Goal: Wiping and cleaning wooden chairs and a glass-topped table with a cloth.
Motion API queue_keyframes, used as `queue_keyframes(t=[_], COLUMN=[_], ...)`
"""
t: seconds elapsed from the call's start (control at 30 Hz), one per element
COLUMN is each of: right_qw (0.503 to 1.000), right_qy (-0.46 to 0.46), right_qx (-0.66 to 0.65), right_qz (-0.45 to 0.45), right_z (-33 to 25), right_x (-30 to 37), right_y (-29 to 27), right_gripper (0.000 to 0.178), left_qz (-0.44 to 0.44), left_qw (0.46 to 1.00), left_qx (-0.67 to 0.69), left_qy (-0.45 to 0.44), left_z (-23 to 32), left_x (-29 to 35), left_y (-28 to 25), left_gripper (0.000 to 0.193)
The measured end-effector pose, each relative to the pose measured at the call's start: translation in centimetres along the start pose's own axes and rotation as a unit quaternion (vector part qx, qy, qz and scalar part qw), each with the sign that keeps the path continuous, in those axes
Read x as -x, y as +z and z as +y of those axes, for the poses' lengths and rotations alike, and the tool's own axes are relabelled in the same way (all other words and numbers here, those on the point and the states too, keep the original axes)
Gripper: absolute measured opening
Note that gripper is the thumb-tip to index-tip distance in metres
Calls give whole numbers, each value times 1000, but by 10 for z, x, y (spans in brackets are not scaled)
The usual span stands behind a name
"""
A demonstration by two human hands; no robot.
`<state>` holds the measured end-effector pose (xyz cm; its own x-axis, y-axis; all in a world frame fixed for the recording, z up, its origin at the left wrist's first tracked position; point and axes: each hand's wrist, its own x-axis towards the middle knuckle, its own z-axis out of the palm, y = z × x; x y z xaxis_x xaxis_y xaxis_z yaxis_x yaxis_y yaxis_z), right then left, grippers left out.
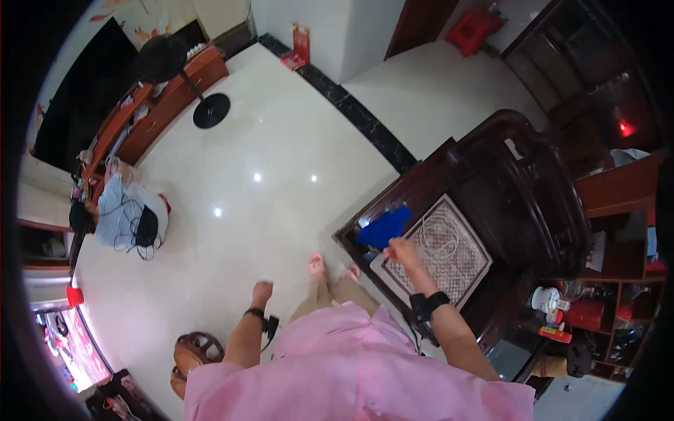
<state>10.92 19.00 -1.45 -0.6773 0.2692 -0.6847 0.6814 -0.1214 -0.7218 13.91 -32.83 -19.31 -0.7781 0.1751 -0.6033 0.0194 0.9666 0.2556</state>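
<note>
My left hand (262,292) hangs over the pale tiled floor, its fingers curled in, with nothing visible in them. A dark band with a small device sits on that wrist. My right hand (401,252) is over the front edge of a dark carved wooden bench (484,179), its fingers drawn together. Right beside the fingertips lies a bright blue cloth (383,226); whether they grip its edge, I cannot tell. Under and beyond this hand, a woven square seat mat (467,263) carries a loosely coiled white cable (439,242).
At the left, another person (130,207) in a light top bends by a cabinet, dark cords on their back. A black floor fan (210,110) stands farther off. A round wooden stool (188,354) is near my left arm. Cluttered shelves (604,302) line the right.
</note>
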Motion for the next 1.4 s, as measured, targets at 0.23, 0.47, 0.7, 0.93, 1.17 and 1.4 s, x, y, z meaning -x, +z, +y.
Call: queue_keyframes(t=[0.23,0.47,0.7,0.93,1.17,1.4], right_qw=[935,893,903,903,885,883], right_qy=[-80,-88,-20,135,131,127], right_qx=[313,411,358,290,282,286], right_qz=[150,157,239,288,347,350], right_z=[56,26,-4,-45,-18,-57], right_x=[-19,-4,-42,-74,-38,-93], right_y=[0,38,51,49,111,95], right_gripper=[49,80,76,73,55,50], left_qz=[-82,-66,-119,-20,-24,-259], left_qw=[860,957,991,927,927,905], left_qx=[419,261,19,371,372,-72], left_qy=[-278,-107,61,-52,-31,330], left_z=[20,48,-23,-7,51,36], left_x=[73,42,-118,-284,-343,-354], left_y=[-17,-96,-165,-301,-332,-298], left_gripper=[28,38,21,29,25,28])
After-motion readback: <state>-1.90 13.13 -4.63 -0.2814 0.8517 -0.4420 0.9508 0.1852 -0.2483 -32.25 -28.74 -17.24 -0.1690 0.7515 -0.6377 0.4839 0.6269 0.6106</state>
